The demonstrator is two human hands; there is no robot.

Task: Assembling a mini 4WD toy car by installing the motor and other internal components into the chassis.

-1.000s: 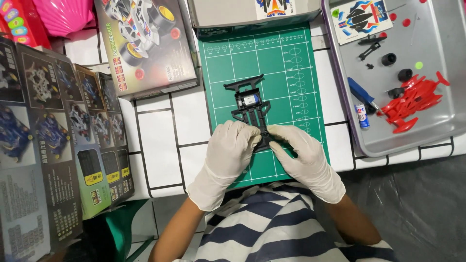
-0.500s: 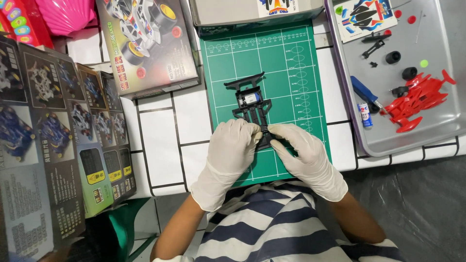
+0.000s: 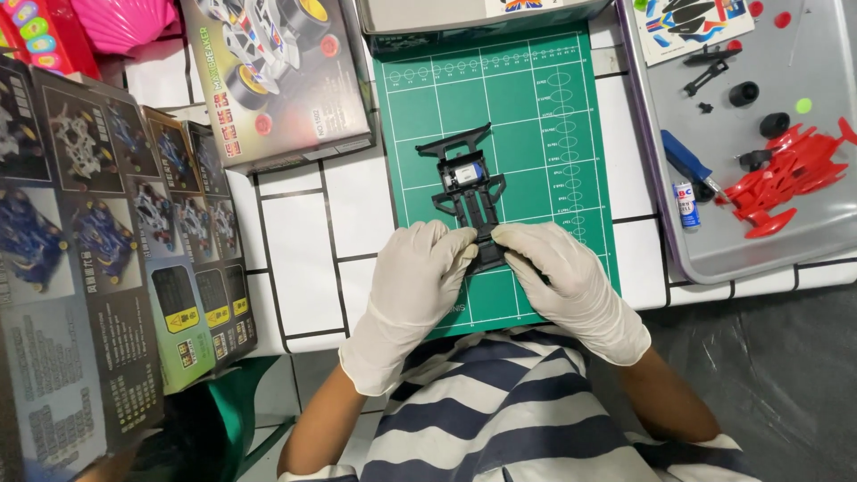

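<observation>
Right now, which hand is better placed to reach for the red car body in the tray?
Right. The right hand is on the tray side of the black chassis, nearer the red car body; the left hand would probably have to cross over.

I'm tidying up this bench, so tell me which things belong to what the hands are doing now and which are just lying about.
In use:
left hand
right hand
black car chassis
green cutting mat

Lying about:
red car body
grey tray
blue screwdriver
kit box
unfolded leaflet
</observation>
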